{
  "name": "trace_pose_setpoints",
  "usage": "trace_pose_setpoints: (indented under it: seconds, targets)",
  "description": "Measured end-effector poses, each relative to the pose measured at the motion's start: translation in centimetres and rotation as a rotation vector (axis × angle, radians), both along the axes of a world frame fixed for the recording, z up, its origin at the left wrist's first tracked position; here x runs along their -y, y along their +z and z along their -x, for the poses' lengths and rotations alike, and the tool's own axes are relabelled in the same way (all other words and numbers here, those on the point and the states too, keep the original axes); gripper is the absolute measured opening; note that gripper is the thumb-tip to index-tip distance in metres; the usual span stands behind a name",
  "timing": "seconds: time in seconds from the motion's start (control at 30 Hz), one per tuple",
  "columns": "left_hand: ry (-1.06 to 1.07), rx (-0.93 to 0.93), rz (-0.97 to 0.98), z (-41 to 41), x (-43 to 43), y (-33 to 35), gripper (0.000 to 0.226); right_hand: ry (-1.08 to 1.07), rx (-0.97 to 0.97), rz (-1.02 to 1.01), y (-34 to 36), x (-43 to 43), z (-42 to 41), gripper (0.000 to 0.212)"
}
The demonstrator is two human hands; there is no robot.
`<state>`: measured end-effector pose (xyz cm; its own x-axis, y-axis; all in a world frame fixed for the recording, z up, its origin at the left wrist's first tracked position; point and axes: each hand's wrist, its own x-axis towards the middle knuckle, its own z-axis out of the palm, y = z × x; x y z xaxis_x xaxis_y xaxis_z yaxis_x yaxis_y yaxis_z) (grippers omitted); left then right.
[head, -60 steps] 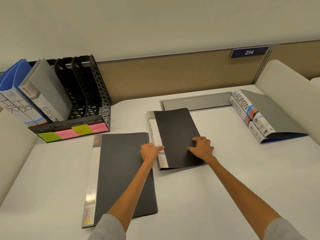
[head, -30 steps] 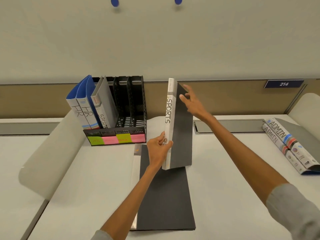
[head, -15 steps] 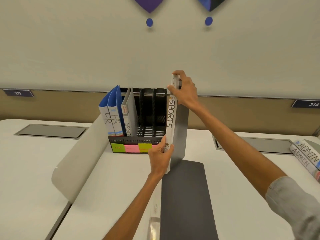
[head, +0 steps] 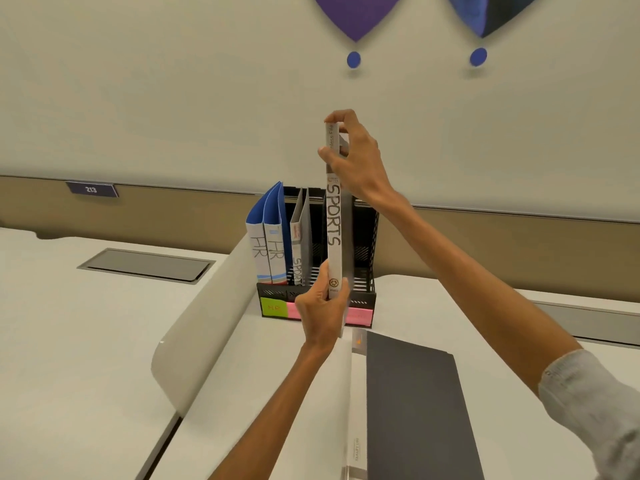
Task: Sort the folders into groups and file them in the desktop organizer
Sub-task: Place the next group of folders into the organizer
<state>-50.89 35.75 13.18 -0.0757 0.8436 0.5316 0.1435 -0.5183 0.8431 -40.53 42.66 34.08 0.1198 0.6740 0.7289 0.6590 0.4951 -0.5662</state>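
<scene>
Two hands, left hand [head: 320, 311] and right hand [head: 353, 157], hold SPORTS folder [head: 334, 237] upright, spine vertical.

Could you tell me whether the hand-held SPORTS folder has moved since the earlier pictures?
Yes. The SPORTS folder, earlier flat on the desk right of the desktop organizer, is now held upright in front of it.

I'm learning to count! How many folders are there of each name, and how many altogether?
HR folder: 2
SPORTS folder: 2
Dark folder lying flat, no name showing: 1
Total: 5
</scene>
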Motion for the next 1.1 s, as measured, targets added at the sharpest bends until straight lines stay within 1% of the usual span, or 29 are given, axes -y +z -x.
trace_pose_setpoints:
  seconds: [0.2, 0.33, 0.4, 0.5, 0.63, 0.73, 0.83, 0.9, 1.0, 1.1]
  targets:
    - [0.116, -0.05, -0.066, 1.6, -3.0, 0.7, 0.055, 0.123, -0.036, -0.092, 0.9, -1.6, 2.8, 0.035]
    - [0.123, -0.095, -0.032, 2.7, -6.0, -0.3, 0.054, 0.184, -0.087, -0.11, -1.0, -3.5, 3.2, 0.036]
    - [0.084, -0.101, 0.004, 2.9, -7.7, -0.6, 0.053, 0.197, -0.106, -0.108, -2.1, -4.6, 2.9, 0.037]
    - [0.031, -0.164, 0.023, 3.3, -10.1, -1.3, 0.054, 0.169, -0.118, -0.108, -3.4, -6.3, 2.6, 0.037]
    - [-0.059, -0.163, 0.073, 3.6, -13.3, -3.2, 0.051, 0.118, -0.137, -0.109, -5.0, -8.3, 2.2, 0.038]
    - [-0.06, -0.29, 0.102, 4.4, -15.2, -6.1, 0.042, 0.094, -0.163, -0.103, -6.4, -9.8, 1.6, 0.038]
    - [0.025, -0.415, 0.214, 5.7, -15.7, -8.9, 0.044, 0.076, -0.194, -0.105, -6.9, -11.1, 1.1, 0.038]
    - [0.087, -0.478, 0.255, 6.2, -15.5, -9.9, 0.045, 0.076, -0.207, -0.102, -7.0, -11.9, 0.8, 0.038]
    - [0.104, -0.532, 0.237, 6.1, -15.9, -10.1, 0.055, 0.074, -0.197, -0.113, -7.1, -13.0, 0.5, 0.038]
    - [0.105, -0.579, 0.205, 5.6, -17.0, -10.0, 0.05, 0.072, -0.187, -0.115, -7.2, -13.7, 0.5, 0.039]
